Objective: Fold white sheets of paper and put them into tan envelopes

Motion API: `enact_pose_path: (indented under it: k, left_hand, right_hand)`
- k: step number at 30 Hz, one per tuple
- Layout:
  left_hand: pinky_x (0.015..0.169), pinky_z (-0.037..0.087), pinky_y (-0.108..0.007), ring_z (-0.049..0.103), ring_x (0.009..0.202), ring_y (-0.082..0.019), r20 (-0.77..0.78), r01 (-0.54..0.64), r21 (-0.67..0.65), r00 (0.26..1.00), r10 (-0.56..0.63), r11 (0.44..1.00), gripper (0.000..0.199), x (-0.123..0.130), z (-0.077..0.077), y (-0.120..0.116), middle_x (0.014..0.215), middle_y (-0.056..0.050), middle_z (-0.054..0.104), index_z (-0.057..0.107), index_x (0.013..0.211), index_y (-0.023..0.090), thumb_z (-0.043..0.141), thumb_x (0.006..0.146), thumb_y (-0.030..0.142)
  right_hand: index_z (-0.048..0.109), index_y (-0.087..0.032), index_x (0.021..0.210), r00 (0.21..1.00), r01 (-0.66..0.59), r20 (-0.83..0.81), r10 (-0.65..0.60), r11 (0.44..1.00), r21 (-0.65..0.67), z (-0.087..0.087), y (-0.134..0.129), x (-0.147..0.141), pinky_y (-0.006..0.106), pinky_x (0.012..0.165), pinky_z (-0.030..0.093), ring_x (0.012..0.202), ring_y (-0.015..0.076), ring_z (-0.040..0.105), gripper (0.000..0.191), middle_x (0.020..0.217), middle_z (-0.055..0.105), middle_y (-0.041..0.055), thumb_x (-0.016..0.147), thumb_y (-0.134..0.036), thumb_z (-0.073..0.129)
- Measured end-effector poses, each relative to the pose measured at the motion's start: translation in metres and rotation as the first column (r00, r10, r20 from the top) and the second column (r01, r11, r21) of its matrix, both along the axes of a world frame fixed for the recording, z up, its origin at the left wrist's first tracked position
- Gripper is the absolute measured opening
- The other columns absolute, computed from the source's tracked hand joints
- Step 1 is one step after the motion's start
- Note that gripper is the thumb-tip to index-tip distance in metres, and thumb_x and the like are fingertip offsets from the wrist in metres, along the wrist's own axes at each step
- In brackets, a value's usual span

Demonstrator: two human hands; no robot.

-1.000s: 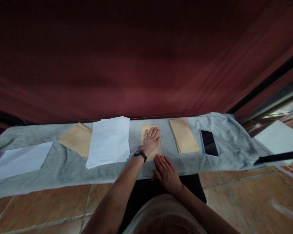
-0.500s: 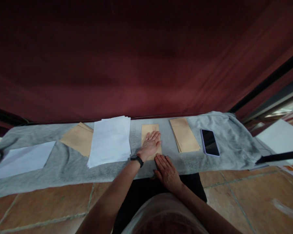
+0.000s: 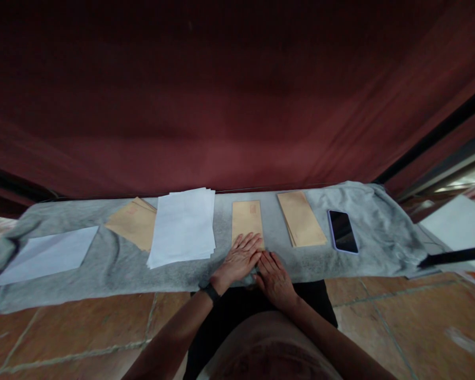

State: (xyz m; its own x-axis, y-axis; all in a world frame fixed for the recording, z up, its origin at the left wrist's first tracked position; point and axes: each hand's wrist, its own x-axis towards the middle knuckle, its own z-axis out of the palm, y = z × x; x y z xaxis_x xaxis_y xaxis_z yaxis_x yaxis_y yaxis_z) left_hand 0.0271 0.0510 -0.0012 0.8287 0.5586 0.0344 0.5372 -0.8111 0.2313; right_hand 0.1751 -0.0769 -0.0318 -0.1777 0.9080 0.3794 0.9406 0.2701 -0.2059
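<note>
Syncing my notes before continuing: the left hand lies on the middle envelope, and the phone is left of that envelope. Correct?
Not quite: the head view shows the phone right of the middle envelope. The left hand does lie on that envelope.

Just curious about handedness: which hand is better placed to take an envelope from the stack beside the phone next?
Probably the right hand: it's nearer that stack, while the left hand lies on the middle envelope.
</note>
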Motion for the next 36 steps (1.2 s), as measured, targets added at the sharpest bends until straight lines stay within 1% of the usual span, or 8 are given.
enact_pose_path:
  k: [12,15,18,22,26,29,32,36]
  left_hand:
    - [0.126,0.024,-0.046,0.026,0.154,-0.022,0.036,-0.049,0.156,0.998,0.044,0.987,0.063,-0.035,-0.009,-0.034,0.164,-0.013,0.032,0.024,0.16,0.014,0.031,0.107,0.048]
    - [0.124,0.028,-0.046,0.029,0.153,-0.025,0.066,-0.17,0.197,0.985,0.16,0.965,0.065,-0.039,-0.014,-0.039,0.163,-0.016,0.034,0.023,0.16,0.011,0.032,0.106,0.046]
    - [0.122,0.033,-0.048,0.032,0.151,-0.029,0.105,-0.359,0.225,0.933,0.344,0.906,0.065,-0.039,-0.02,-0.047,0.161,-0.019,0.037,0.025,0.159,0.008,0.036,0.105,0.041]
    - [0.118,0.037,-0.051,0.042,0.145,-0.033,0.163,-0.501,0.202,0.864,0.476,0.841,0.055,-0.032,-0.024,-0.052,0.154,-0.021,0.047,0.04,0.151,0.005,0.039,0.102,0.031]
    - [0.11,0.045,-0.049,0.055,0.132,-0.032,0.275,-0.568,0.077,0.802,0.53,0.819,0.05,-0.023,-0.017,-0.049,0.142,-0.018,0.06,0.048,0.147,0.011,0.046,0.098,0.022]
    - [0.104,0.05,-0.048,0.062,0.12,-0.031,0.369,-0.603,-0.098,0.717,0.592,0.792,0.057,-0.019,-0.01,-0.041,0.13,-0.017,0.067,0.048,0.147,0.014,0.055,0.091,0.018]
    - [0.09,0.056,-0.041,0.069,0.098,-0.026,0.424,-0.589,-0.407,0.555,0.716,0.698,0.068,-0.016,-0.007,-0.03,0.106,-0.01,0.072,0.043,0.151,0.017,0.059,0.085,0.014]
    - [0.069,0.054,-0.028,0.065,0.068,-0.016,0.437,-0.4,-0.739,0.326,0.838,0.542,0.075,-0.008,0.003,-0.023,0.076,0.004,0.065,0.037,0.153,0.018,0.061,0.082,0.016]
  right_hand:
    - [0.044,-0.011,0.151,0.998,0.052,0.025,-0.052,0.999,-0.004,0.008,-0.001,-0.002,0.047,0.123,0.031,0.143,0.0256,0.046,0.052,0.152,0.052,0.0142,0.103,-0.031,0.047]
    - [0.044,-0.009,0.151,0.995,0.093,0.023,-0.093,0.996,0.008,0.01,-0.002,-0.002,0.047,0.122,0.031,0.142,0.0263,0.047,0.054,0.151,0.052,0.016,0.103,-0.033,0.048]
    - [0.044,-0.009,0.151,0.993,0.118,0.021,-0.118,0.993,0.004,0.011,-0.003,-0.002,0.047,0.122,0.032,0.14,0.0268,0.05,0.054,0.15,0.053,0.0166,0.102,-0.032,0.049]
    - [0.051,-0.008,0.145,0.99,0.14,0.006,-0.14,0.99,-0.014,0.013,-0.001,-0.004,0.048,0.121,0.031,0.137,0.0281,0.052,0.049,0.147,0.056,0.0169,0.101,-0.029,0.049]
    - [0.059,-0.012,0.138,0.987,0.157,-0.018,-0.157,0.987,-0.033,0.015,0.005,-0.005,0.047,0.12,0.032,0.134,0.0282,0.055,0.042,0.145,0.059,0.0154,0.1,-0.026,0.05]
    - [0.063,-0.01,0.133,0.986,0.167,-0.012,-0.168,0.984,-0.057,0.017,0.011,-0.006,0.046,0.116,0.036,0.128,0.0298,0.057,0.04,0.139,0.063,0.0169,0.098,-0.026,0.051]
    - [0.064,-0.01,0.13,0.983,0.185,0.01,-0.185,0.98,-0.067,0.019,0.018,-0.007,0.048,0.11,0.042,0.12,0.0323,0.059,0.039,0.132,0.066,0.0183,0.096,-0.024,0.053]
    - [0.061,-0.013,0.133,0.98,0.2,0.02,-0.2,0.977,-0.072,0.028,0.027,-0.01,0.048,0.098,0.049,0.113,0.0336,0.06,0.042,0.129,0.066,0.0181,0.094,-0.026,0.058]
